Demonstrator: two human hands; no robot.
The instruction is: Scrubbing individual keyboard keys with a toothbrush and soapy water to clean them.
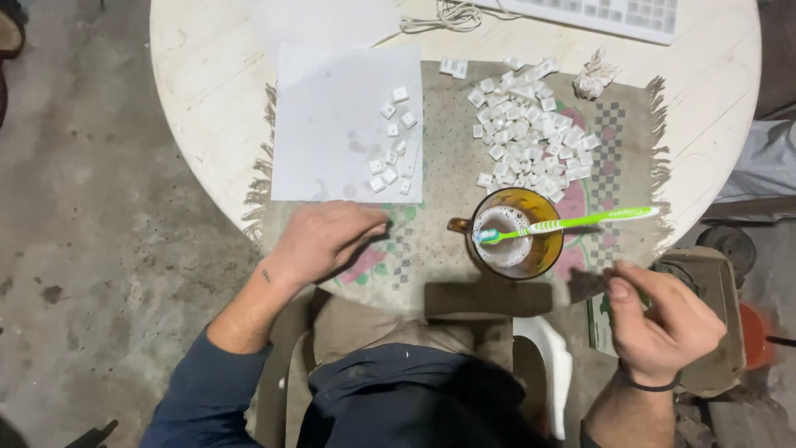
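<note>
My left hand (327, 239) rests knuckles-up on the patterned mat (448, 158), fingers curled, near the lower edge of a white paper sheet (332, 124) that carries several white keyboard keycaps (391, 141). Whether it holds a keycap is hidden. My right hand (659, 319) hovers off the table's near right edge, fingers pinched together; nothing visible shows in them. Between the hands stands an amber glass mug (514, 232) of foamy liquid, with a green and white toothbrush (572, 222) lying across its rim. A large heap of white keycaps (531, 133) lies on the mat beyond the mug.
The round white table (207, 66) also holds a white keyboard (605, 15) with its coiled cable (439, 17) at the far edge and a crumpled tissue (593, 79). A dark block (489, 299) lies at the near edge. Concrete floor spreads to the left.
</note>
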